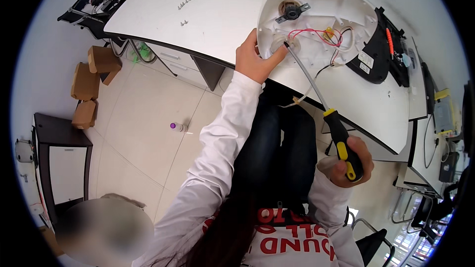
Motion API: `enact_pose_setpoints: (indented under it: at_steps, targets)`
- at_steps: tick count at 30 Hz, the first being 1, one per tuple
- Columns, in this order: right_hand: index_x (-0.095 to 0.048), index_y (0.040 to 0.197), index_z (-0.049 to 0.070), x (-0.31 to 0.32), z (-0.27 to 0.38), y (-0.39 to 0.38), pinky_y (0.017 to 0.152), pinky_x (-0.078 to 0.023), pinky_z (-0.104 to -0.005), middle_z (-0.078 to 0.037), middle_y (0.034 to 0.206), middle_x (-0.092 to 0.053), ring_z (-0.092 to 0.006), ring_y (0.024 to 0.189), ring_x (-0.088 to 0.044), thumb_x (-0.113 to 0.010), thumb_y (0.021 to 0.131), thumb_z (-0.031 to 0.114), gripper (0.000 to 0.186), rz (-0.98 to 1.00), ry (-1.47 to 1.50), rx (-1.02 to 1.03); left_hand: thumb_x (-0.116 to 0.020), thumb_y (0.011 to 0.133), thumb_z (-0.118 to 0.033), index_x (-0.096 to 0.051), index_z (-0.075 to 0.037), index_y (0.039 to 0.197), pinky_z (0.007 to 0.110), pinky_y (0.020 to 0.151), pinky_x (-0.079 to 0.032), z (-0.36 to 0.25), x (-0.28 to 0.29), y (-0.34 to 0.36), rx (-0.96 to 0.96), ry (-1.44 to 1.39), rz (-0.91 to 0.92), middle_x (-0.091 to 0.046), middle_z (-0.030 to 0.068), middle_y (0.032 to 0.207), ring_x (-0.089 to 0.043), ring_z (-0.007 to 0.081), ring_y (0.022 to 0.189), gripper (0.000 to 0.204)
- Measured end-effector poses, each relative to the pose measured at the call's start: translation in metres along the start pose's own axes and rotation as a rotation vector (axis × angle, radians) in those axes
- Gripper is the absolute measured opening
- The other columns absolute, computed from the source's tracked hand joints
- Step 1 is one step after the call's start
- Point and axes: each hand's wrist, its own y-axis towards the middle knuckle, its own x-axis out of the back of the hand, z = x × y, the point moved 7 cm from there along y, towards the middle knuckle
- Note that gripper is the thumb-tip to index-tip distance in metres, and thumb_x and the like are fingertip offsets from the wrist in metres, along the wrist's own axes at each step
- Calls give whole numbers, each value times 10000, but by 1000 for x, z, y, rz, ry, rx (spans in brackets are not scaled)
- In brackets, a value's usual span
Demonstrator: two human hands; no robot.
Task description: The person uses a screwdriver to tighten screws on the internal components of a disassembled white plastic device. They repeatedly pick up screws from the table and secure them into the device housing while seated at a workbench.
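head view: red wires (308, 30) near screwdriver tip (286, 45)

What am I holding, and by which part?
Your right hand holds a black-and-yellow screwdriver by its handle; your left hand, a white plastic housing by its near left rim.

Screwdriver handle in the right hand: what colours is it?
The screwdriver handle is black with yellow, shown in the head view.
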Motion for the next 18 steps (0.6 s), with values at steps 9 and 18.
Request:
enact_pose_setpoints:
  at_steps: [9, 18]
  targets:
    - [-529, 1020, 79, -10, -12, -26, 482, -456, -229, -153, 758, -614, -192, 565, -607, -650, 803, 385, 394, 71, 80, -40, -677, 736, -119, -524, 32, 1079, 275, 745, -475, -1, -3, -1, 3, -84, 42, -617, 89, 932, -598, 149, 828, 405]
    - [-529, 1037, 130, -11, -10, -30, 509, -479, -250, -144, 819, -611, -211, 615, -619, -682, 782, 333, 360, 173, 44, -86, -706, 692, -183, -550, 17, 1059, 279, 686, -498, 1, -5, 2, -3, -105, 24, -642, 113, 881, -624, 156, 766, 445]
